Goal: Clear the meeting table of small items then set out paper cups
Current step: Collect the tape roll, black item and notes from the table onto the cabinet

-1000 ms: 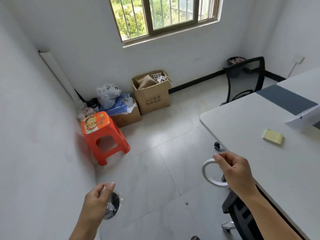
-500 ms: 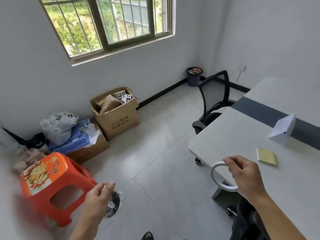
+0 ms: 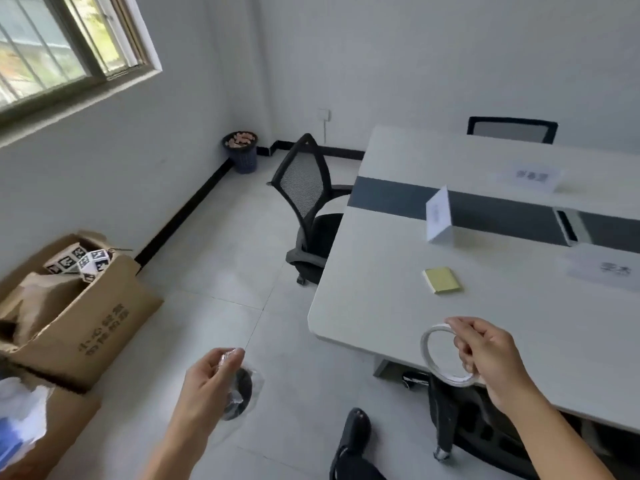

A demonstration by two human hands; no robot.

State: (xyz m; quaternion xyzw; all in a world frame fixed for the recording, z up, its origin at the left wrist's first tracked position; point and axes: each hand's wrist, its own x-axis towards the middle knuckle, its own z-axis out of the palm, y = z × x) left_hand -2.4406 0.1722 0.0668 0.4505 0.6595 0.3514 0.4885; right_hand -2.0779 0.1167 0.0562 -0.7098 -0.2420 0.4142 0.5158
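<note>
An open cardboard box [image 3: 86, 306] is sitting on the floor at the far left. The left hand [image 3: 207, 386] is pinching a black roll in clear wrap [image 3: 242, 389] over the floor. A yellow sticky pad [image 3: 442, 279] is lying on the surface [image 3: 381, 289] near its left edge. The right hand [image 3: 491, 362] is gripping a white tape ring [image 3: 450, 378] above the surface's near edge, by the near-left corner.

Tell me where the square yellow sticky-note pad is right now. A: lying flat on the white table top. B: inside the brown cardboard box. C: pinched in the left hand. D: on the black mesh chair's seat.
A: the yellow sticky-note pad lies flat on the white meeting table, near its rounded corner.
</note>
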